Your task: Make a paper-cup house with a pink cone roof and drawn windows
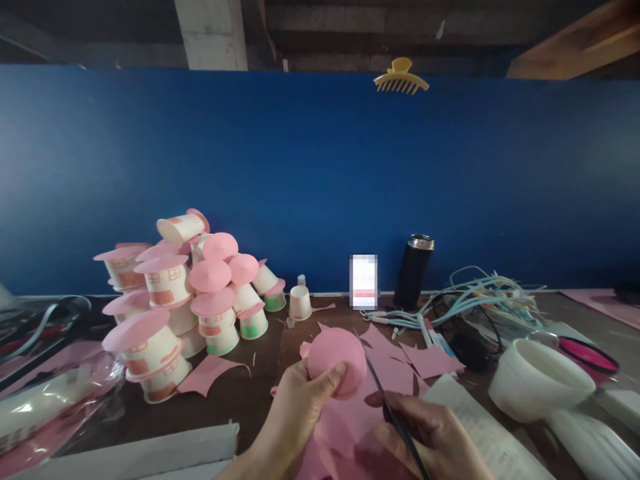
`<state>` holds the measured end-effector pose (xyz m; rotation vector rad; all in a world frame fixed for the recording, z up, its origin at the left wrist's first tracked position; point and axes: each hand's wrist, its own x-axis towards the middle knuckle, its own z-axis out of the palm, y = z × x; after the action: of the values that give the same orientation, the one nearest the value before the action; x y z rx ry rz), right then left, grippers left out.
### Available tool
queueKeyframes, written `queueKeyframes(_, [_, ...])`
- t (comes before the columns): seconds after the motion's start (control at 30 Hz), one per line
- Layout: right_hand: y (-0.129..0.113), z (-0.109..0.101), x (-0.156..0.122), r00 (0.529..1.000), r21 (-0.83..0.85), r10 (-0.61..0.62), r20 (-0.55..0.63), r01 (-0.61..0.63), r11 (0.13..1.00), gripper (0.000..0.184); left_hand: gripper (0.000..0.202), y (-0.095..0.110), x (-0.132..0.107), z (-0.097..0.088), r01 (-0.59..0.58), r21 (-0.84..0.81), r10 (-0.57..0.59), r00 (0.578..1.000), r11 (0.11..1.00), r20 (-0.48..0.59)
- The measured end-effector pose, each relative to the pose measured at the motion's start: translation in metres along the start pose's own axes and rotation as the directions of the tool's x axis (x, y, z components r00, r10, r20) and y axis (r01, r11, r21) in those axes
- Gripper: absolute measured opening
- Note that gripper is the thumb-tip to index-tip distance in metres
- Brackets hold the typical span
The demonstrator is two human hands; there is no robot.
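Observation:
My left hand [300,403] is closed on a round pink paper disc [333,357], its thumb pressed on the front face. More pink paper peeks out behind the disc's left edge. My right hand [425,433] is closed around a long, slim, dark tool [393,407] with a thin pointed end. That point reaches up along the disc's right edge; whether they touch I cannot tell, nor can I make out the tool's exact kind. Cut pink paper scraps [383,357] lie beneath and behind both hands.
Stacked paper cups with pink disc tops [165,267] stand at left. A lone paper cup [300,303], a lit phone [363,282] and a black flask [415,273] line the blue wall. Cables [465,300] and nested white cups [537,380] are at right, a white box [150,457] front left.

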<state>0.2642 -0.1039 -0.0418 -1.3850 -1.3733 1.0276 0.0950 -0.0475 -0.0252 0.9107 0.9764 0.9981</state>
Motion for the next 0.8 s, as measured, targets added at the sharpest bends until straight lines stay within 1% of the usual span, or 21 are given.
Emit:
queueKeyframes(0.13, [-0.001,0.000,-0.001,0.999,0.037,0.035,-0.002,-0.035,0.999,0.047,0.053,-0.005,0.005,-0.003,0.020,0.009,-0.021,1.000,1.000,0.011])
queueKeyframes(0.27, [-0.005,0.000,-0.003,0.999,0.036,0.043,-0.007,-0.043,0.998,0.045,0.056,-0.007,0.006,-0.004,0.018,-0.026,-0.018,1.000,0.999,0.011])
queueKeyframes(0.43, [-0.008,-0.001,-0.003,0.998,0.060,0.054,-0.009,-0.054,0.997,0.040,0.048,0.000,0.003,-0.001,0.008,-0.005,-0.008,1.000,1.000,-0.018])
queueKeyframes(0.53, [-0.009,0.000,-0.003,0.998,0.081,0.055,-0.006,-0.054,0.995,0.040,0.045,0.002,0.000,0.000,0.013,-0.027,-0.013,1.000,1.000,0.002])
queueKeyframes(0.67, [-0.008,0.000,-0.003,0.999,0.063,0.045,-0.018,-0.044,0.997,0.039,0.044,0.002,-0.002,0.001,0.016,-0.047,-0.014,0.998,0.999,0.055])
queueKeyframes(0.8, [-0.005,0.000,-0.003,0.998,0.081,0.061,-0.005,-0.061,0.995,0.041,0.043,0.004,-0.003,0.001,0.005,-0.029,-0.004,1.000,1.000,0.029])
